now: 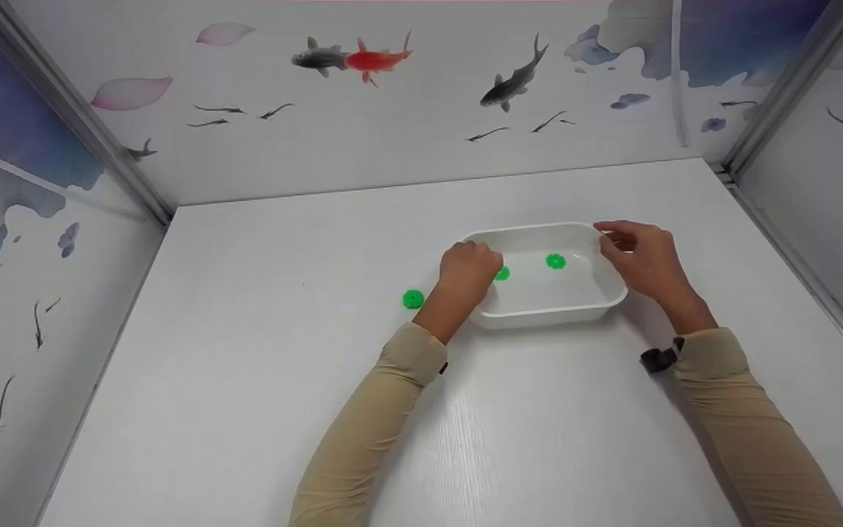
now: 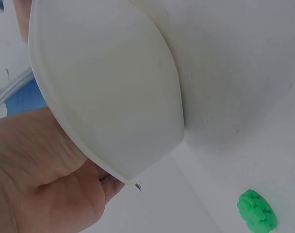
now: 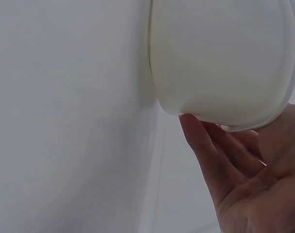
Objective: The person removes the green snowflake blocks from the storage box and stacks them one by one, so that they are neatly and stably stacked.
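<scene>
A white rectangular plastic tray (image 1: pixel 549 316) with rounded corners sits on the table. My left hand (image 1: pixel 470 267) is curled over its left end and grips the rim. At the far right corner my right hand (image 1: pixel 645 256) pinches the rim, one fingertip lying against the outer wall in the right wrist view. Inside the tray lies a green flower-shaped disc (image 1: pixel 555 261). A second green disc (image 1: pixel 503 274) is partly hidden beside my left fingers. One more green notched disc (image 2: pixel 256 212) lies on the table left of the tray, near my left wrist.
The white table (image 1: pixel 260 329) reaches to a back wall (image 1: pixel 421 146) printed with fish and petals. Similar panels stand at the left and right sides, with metal posts (image 1: pixel 795 88) in the corners. A black wrist device (image 1: pixel 659 359) sticks out from my right cuff.
</scene>
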Motion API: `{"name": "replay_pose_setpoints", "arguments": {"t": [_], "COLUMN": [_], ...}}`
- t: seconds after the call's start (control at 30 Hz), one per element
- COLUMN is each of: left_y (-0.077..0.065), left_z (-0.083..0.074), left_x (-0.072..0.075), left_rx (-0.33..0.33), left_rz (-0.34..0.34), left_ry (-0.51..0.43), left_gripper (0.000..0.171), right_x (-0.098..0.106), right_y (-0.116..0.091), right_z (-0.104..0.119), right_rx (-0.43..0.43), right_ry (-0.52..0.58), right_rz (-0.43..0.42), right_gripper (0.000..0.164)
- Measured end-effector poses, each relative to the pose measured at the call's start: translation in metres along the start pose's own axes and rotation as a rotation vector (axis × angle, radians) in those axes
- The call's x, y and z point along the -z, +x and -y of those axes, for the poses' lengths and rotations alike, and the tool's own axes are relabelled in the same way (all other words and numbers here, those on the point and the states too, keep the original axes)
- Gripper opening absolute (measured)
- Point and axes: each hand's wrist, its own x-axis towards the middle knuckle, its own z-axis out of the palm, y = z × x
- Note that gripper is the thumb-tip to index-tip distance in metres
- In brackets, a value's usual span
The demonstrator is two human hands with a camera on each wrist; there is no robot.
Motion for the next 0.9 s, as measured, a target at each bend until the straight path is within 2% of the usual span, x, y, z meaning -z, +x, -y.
{"name": "replay_pose_setpoints", "arguments": {"t": [0.2, 0.33, 0.57, 0.9], "left_y": [-0.002, -0.005, -0.011, -0.031], "left_z": [0.001, 0.004, 0.017, 0.038], "left_x": [0.000, 0.000, 0.004, 0.016], "left_rx": [-0.029, -0.055, -0.111, -0.195], "left_rz": [0.005, -0.012, -0.074, -0.237], "left_ry": [-0.010, -0.056, -0.282, -0.500], "left_gripper": [0.029, 0.027, 0.021, 0.035], "right_x": [0.001, 0.001, 0.001, 0.001], "right_y": [0.000, 0.000, 0.000, 0.000], "right_z": [0.002, 0.002, 0.001, 0.003], "right_rx": [-0.021, -0.025, -0.039, -0.037], "right_ry": [-0.015, -0.017, -0.020, -0.029], "right_rz": [0.013, 0.020, 0.023, 0.022], "right_gripper": [0.038, 0.039, 0.039, 0.039]}}
